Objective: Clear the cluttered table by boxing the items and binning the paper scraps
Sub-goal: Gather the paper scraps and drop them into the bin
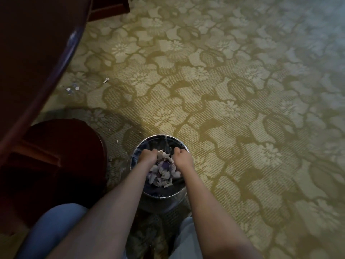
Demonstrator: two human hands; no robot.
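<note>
Underfoot spreads an olive-green, flower-patterned carpet. At nine o'clock curves a dark reddish polished wooden table, and stray white paper bits lie on the carpet just beside it. At six o'clock stands a round metal mesh bin with a clear liner. Over it the left hand, fingers curled, seemingly clutches a heap of white and purple paper scraps against the equally curled right hand.

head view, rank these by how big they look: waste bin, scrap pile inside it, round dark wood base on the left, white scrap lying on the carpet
1. round dark wood base
2. waste bin
3. scrap pile
4. white scrap, by far the smallest
</note>
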